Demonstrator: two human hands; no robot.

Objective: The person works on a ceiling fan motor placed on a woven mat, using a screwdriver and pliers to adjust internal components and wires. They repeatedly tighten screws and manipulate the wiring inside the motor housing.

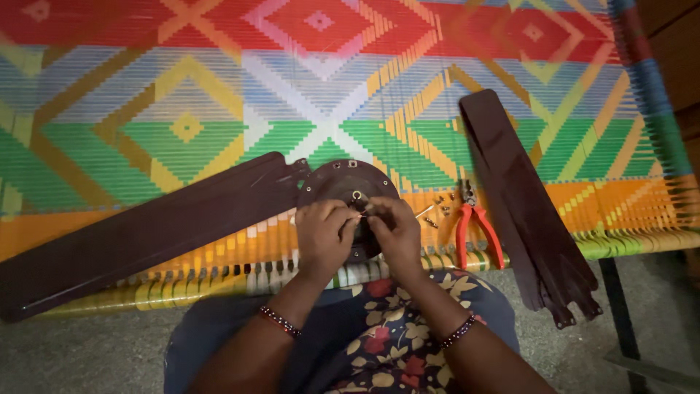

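Observation:
A dark brown ceiling fan motor housing [343,182] lies on a woven cot, with one long blade [146,233] attached to its left side. My left hand [324,233] and my right hand [394,230] meet over the housing's near edge. Their fingertips pinch a small thin part, likely a wire or pin, beside the centre hole. What exactly they hold is too small to tell.
Loose dark fan blades [521,197] lie stacked on the right. Red-handled pliers [474,226] and several small screws [437,211] rest beside them. The colourful woven cot [219,95] has its edge close to my knees; grey floor below.

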